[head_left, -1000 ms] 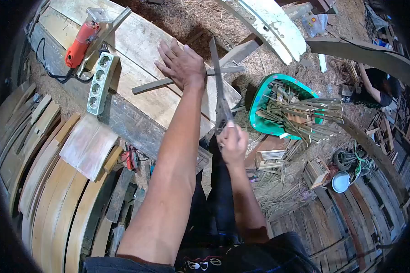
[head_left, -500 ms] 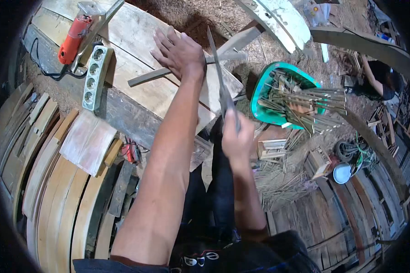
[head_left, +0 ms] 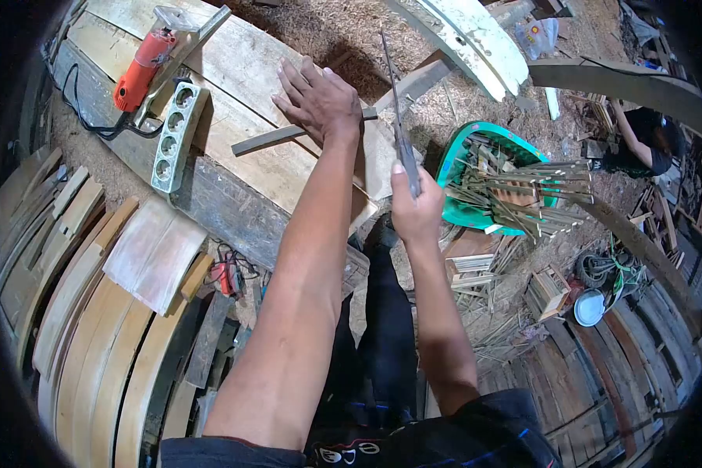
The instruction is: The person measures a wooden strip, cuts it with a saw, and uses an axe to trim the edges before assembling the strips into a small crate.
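My left hand (head_left: pixel 320 103) lies flat with fingers spread, pressing a narrow wooden strip (head_left: pixel 269 140) against the pale boards (head_left: pixel 234 109) of a bench. The strip sticks out to the left of the hand, and its other end shows just to the right. My right hand (head_left: pixel 418 204) is closed around the handle of a handsaw (head_left: pixel 398 109). Its long blade appears almost edge-on, so its teeth cannot be made out. The blade points away from me, past the bench end and apart from the strip.
An orange power tool (head_left: pixel 139 72) and a power strip (head_left: pixel 175 139) lie on the bench's left side. At right stands a green basket (head_left: pixel 454 152) full of thin wooden sticks. Curved boards (head_left: pixel 101 351) are stacked lower left. Another person (head_left: pixel 639 132) is at far right.
The strip's right end reached past the saw blade before; now it stops close to my left hand. The blade has shifted right, off the strip.
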Demonstrator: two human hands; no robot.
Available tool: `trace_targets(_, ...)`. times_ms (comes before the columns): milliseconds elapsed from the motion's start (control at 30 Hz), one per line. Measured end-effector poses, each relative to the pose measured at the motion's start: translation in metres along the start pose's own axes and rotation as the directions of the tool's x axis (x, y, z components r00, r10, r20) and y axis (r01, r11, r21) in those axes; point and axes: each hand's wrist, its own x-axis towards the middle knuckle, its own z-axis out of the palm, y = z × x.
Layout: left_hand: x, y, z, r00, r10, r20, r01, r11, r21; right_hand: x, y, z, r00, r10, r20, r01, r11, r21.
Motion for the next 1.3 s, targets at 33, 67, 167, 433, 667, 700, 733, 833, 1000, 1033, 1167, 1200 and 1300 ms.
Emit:
trace_targets(33,0.000,0.000,-0.003,1.000,0.003,0.016,-0.002,0.999,-0.032,0.001,0.003,0.003,0.999,-0.046,-0.015,0.046,0.997,-0.056)
trace_targets(67,-0.001,-0.001,-0.006,1.000,0.016,0.025,-0.014,0.997,-0.080,0.002,0.009,0.007,0.995,-0.092,-0.027,0.088,0.990,-0.112)
trace_targets(167,-0.001,-0.005,-0.019,0.992,0.087,0.089,-0.064,0.970,-0.233,-0.003,0.039,0.012,0.969,-0.244,-0.025,0.230,0.938,-0.258)
trace_targets(433,-0.021,-0.109,-0.085,0.700,0.690,0.184,-0.603,0.709,-0.367,-0.031,0.069,0.014,0.872,-0.483,0.084,0.476,0.794,-0.378)
trace_targets(667,-0.013,-0.109,-0.112,0.796,0.583,0.163,-0.488,0.778,-0.397,-0.036,0.057,0.032,0.833,-0.505,0.225,0.536,0.637,-0.554)
trace_targets(700,-0.009,-0.106,-0.120,0.815,0.558,0.156,-0.450,0.779,-0.436,-0.036,0.057,0.033,0.815,-0.514,0.268,0.565,0.602,-0.565)
trace_targets(733,-0.005,-0.103,-0.130,0.837,0.539,0.099,-0.415,0.741,-0.528,-0.034,0.058,0.035,0.793,-0.524,0.310,0.596,0.564,-0.572)
trace_targets(833,0.002,-0.086,-0.185,0.885,0.346,0.310,-0.047,0.731,-0.681,-0.029,0.049,0.036,0.769,-0.459,0.445,0.638,0.505,-0.581)
trace_targets(1000,-0.007,-0.091,-0.258,0.886,0.321,0.334,0.055,0.643,-0.764,-0.036,0.000,0.009,0.776,-0.322,0.542,0.611,0.596,-0.520)
trace_targets(1033,-0.013,-0.084,-0.287,0.887,0.267,0.377,0.148,0.609,-0.779,-0.035,-0.019,0.004,0.786,-0.318,0.531,0.585,0.661,-0.470)
trace_targets(1167,-0.042,-0.089,-0.349,0.938,0.247,0.243,0.057,0.583,-0.811,-0.079,-0.137,-0.031,0.865,-0.430,0.258,0.391,0.901,0.189)
trace_targets(1200,-0.051,-0.089,-0.365,0.951,0.256,0.174,-0.012,0.592,-0.806,-0.090,-0.156,-0.036,0.848,-0.450,0.281,0.349,0.872,0.343)
trace_targets(1300,-0.085,-0.075,-0.417,0.975,0.216,0.047,-0.068,0.495,-0.866,-0.134,-0.219,-0.059,0.732,-0.557,0.391,0.362,0.805,0.470)
